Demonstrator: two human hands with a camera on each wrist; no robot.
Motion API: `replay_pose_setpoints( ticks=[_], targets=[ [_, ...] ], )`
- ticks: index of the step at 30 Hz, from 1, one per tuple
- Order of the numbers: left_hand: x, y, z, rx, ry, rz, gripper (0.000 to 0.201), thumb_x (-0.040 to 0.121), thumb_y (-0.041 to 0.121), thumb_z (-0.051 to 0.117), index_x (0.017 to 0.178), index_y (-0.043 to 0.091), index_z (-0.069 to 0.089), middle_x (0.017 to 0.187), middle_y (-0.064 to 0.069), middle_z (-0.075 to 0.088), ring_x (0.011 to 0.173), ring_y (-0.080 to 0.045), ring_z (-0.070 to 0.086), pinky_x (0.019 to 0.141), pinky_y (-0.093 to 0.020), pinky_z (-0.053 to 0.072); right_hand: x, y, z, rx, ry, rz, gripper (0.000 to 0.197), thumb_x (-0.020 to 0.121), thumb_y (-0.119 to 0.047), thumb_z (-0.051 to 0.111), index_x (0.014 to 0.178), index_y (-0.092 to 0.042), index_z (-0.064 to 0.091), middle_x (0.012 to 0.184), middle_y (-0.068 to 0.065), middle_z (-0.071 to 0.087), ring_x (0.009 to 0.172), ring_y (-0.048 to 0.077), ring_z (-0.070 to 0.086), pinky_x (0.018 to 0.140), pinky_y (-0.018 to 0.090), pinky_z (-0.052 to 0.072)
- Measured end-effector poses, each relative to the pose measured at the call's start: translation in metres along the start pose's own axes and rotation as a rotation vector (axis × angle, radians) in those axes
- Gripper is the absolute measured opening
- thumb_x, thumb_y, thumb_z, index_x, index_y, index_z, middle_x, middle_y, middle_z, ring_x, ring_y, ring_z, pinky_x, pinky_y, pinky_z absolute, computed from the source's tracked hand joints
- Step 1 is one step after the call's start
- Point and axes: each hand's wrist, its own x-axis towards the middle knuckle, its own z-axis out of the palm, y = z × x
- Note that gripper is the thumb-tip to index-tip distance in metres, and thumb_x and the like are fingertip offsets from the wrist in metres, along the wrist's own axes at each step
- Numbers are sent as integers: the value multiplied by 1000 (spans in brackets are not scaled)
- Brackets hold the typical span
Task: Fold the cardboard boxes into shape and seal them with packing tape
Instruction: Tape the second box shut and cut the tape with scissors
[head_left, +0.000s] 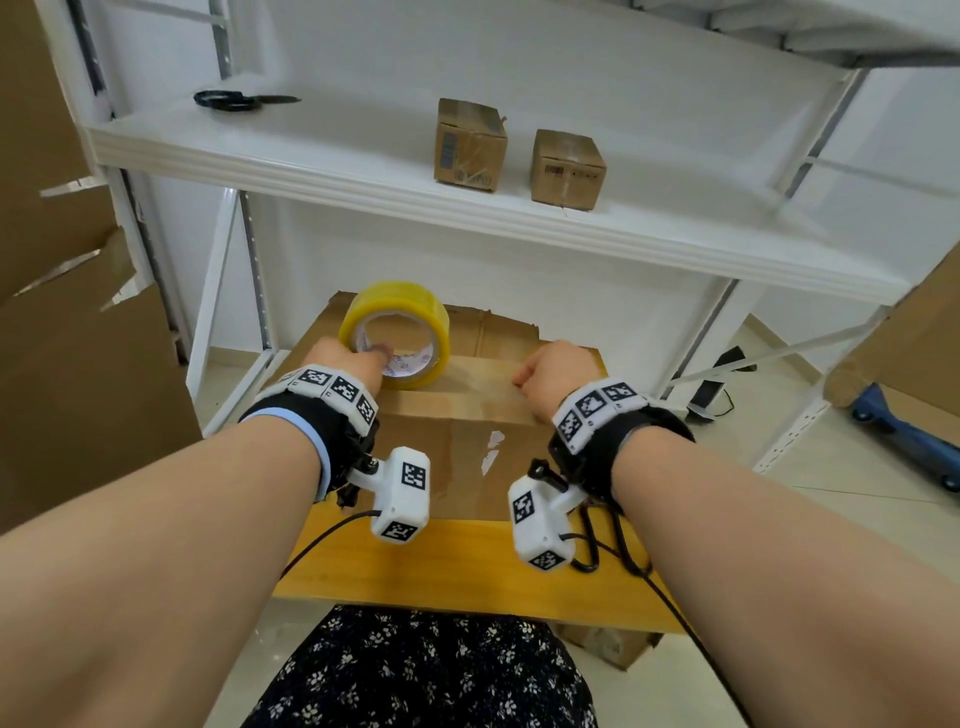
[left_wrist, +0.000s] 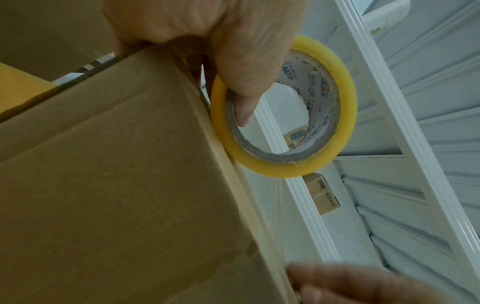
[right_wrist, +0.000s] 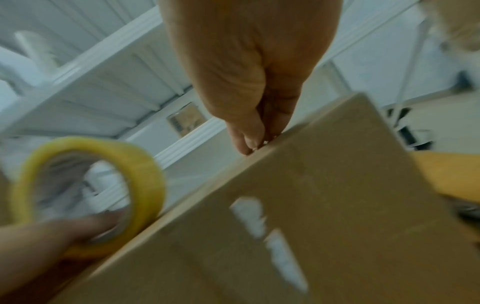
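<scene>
A brown cardboard box (head_left: 457, 436) stands on the yellow wooden table (head_left: 467, 566). My left hand (head_left: 343, 358) grips the yellow packing tape roll (head_left: 395, 299) at the box's top far left, thumb inside the core. In the left wrist view, the left hand (left_wrist: 221, 41) holds the roll (left_wrist: 345, 107) against the box (left_wrist: 116, 164). A clear strip of tape (left_wrist: 270, 216) runs along the top edge to my right hand (head_left: 556, 371). In the blurred right wrist view, the right hand (right_wrist: 246, 72) pinches at the box (right_wrist: 298, 205) edge, beside the roll (right_wrist: 145, 164).
Behind the table stands a white shelf (head_left: 363, 171) with two small taped boxes (head_left: 470, 148) (head_left: 569, 169) and black scissors (head_left: 234, 100). Flat cardboard (head_left: 78, 364) leans at the left. A blue dolly (head_left: 904, 436) and more cardboard sit at the right.
</scene>
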Motion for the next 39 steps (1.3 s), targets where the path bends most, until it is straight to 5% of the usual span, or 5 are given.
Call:
replay_pose_setpoints(
  ticks=[5, 19, 26, 37, 39],
  targets=[
    [0, -3, -3, -3, 2, 0, 41, 89, 49, 62, 66, 18, 48, 62, -9, 53, 58, -26, 51, 80, -42, 51, -7, -45, 12, -98, -5, -136, 23, 97, -9, 50, 101, -6, 73, 92, 6, 69, 79, 23, 61, 70, 29, 52],
    [-6, 1, -3, -15, -4, -4, 42, 87, 50, 64, 66, 17, 47, 63, -9, 53, 58, -25, 51, 80, -41, 51, 4, -28, 2, -402, -256, -193, 34, 95, -9, 48, 126, -15, 61, 122, 6, 63, 104, 26, 62, 94, 40, 53],
    [-5, 2, -1, -63, -1, -2, 42, 89, 46, 66, 66, 17, 46, 62, -8, 50, 57, -25, 48, 78, -39, 48, 187, 24, 134, -475, -425, -86, 42, 41, -58, 59, 79, -41, 53, 75, -4, 67, 57, 29, 63, 59, 54, 54],
    [-4, -5, 9, -136, 29, 6, 47, 80, 58, 70, 102, 18, 59, 76, -4, 59, 61, -17, 51, 71, -35, 44, 3, -48, 40, -493, -225, -147, 71, 74, -28, 72, 138, -13, 47, 129, 16, 49, 108, 46, 58, 88, 53, 52],
    [-2, -4, 10, -150, 22, 15, 40, 82, 53, 70, 102, 20, 59, 78, -4, 61, 61, -16, 50, 73, -34, 46, -20, -48, 21, -383, -247, -172, 52, 90, -22, 63, 138, -7, 48, 142, 17, 45, 125, 40, 50, 97, 46, 45]
  ],
)
